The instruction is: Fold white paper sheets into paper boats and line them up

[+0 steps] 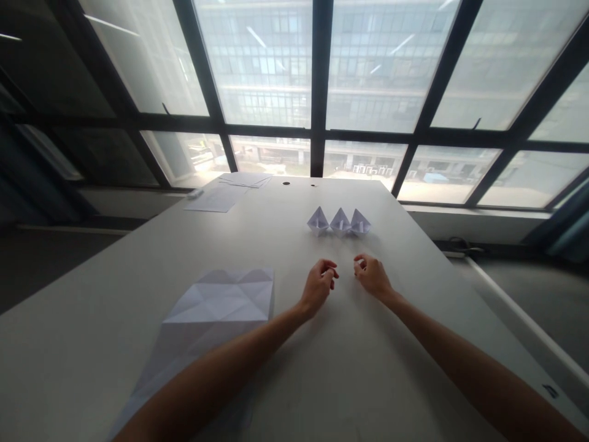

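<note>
Three folded white paper boats stand side by side in a row on the table: the left boat [317, 222], the middle boat [340, 223] and the right boat [360, 223]. My left hand [319, 282] is just this side of the row, fingers curled in, with nothing seen in them. Facing it, my right hand [372, 275] is also curled, thumb near the fingers, and no object shows there. A small gap separates the two hands, and neither touches a boat. Left of my left hand lies a large creased sheet of paper [225, 294], partly hidden under my forearm.
The white table [151, 264] stretches toward large windows [267, 61]. Flat paper sheets [214, 199] lie at its far left, beside a small pale object [196, 193]. A round hole [286, 183] is near the far edge. Blue curtains [32, 172] hang at the sides.
</note>
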The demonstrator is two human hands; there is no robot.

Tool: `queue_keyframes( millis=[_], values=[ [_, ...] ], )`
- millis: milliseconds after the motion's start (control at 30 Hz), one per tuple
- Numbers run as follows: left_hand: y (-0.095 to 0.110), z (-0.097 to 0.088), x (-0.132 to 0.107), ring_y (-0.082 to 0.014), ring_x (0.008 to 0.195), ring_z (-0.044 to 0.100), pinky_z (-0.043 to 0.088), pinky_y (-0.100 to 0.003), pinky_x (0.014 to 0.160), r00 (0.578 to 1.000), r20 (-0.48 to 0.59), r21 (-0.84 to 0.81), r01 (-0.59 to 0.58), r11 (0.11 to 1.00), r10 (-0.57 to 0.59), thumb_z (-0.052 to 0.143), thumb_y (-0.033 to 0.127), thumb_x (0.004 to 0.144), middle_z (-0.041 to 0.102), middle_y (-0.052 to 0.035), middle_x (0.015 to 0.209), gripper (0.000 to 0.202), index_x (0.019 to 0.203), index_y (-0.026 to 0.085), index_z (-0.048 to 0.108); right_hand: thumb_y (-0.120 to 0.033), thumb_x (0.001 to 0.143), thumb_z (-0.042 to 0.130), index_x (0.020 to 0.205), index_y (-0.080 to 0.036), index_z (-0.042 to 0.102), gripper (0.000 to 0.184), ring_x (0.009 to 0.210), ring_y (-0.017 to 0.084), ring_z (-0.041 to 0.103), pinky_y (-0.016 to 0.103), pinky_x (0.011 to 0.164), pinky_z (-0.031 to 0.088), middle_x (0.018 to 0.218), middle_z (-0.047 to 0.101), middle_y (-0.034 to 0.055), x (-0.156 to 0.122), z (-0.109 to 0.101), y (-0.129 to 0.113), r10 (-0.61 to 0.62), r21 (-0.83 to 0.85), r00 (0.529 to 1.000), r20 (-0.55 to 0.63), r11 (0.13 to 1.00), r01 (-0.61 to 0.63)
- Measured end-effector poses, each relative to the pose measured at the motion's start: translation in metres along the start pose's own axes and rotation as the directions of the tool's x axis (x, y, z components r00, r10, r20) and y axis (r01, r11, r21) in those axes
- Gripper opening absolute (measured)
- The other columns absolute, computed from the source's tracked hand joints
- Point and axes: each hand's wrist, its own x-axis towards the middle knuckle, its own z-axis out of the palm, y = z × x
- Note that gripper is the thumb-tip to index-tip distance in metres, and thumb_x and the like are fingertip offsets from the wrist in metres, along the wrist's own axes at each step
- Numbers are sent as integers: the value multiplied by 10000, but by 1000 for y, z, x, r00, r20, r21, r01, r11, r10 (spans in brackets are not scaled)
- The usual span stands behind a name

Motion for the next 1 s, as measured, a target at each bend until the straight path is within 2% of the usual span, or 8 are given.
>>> queue_keyframes(
  millis=[100,233,300,400,533,633,767,1000],
  values=[
    [24,-4,6,-57,455,514,291,-126,379,987,150,99,48,994,-63,477,191,783,615,-13,733,171,921,149,569,-267,848,519,948,-210,666,187,655,159,641,235,636,425,735,698,23,-22,1,-11,-56,13,997,56,998,56],
    [60,-31,4,-108,536,606,403,-166,438,950,308,311,-142,940,41,508,206,795,661,-32,759,193,949,155,613,-253,848,516,930,-226,669,175,675,170,644,249,651,427,736,700,18,-39,2,-15,-109,16,992,70,994,108],
    [72,-63,-7,-152,687,656,506,-243,614,921,363,469,-310,827,139,525,231,823,695,-55,822,194,951,175,660,-248,846,512,922,-227,671,178,696,178,650,257,665,431,745,698,18,-43,4,-12,-129,20,990,55,992,129],
    [78,-126,-40,-204,976,641,476,-344,903,892,407,686,-441,578,197,516,286,873,697,-61,1063,240,1032,236,688,-247,843,503,906,-233,668,177,711,187,650,268,674,435,752,695,17,-48,7,-6,-164,42,986,31,986,163],
    [63,-204,-93,-262,1306,447,309,-437,1087,933,355,883,-358,304,68,496,408,899,565,-41,1359,356,1199,293,648,-253,846,498,906,-244,669,182,719,194,652,279,674,437,766,698,18,-50,8,-4,-171,42,984,40,985,170],
    [45,-228,-118,-302,1419,268,210,-506,1116,949,311,938,-299,173,-47,471,487,908,358,-36,1517,525,1407,323,462,-245,842,504,904,-249,670,177,743,199,655,286,694,443,797,704,19,-50,8,-5,-164,29,985,54,986,163],
    [27,-203,-121,-291,1452,170,127,-513,1139,945,319,946,-312,92,-78,394,507,949,239,-29,1562,557,1475,339,322,-237,842,499,896,-251,666,176,751,204,651,300,711,460,816,700,21,-50,8,-5,-179,36,983,41,983,177],
    [2,-72,-83,-310,1462,98,66,-553,1145,889,456,888,-453,82,-31,379,548,951,158,-34,1594,608,1506,345,236,-127,845,426,990,-228,668,300,996,232,598,354,905,463,1000,661,78,-62,-1,-17,-330,52,931,-154,939,341]
  ],
)
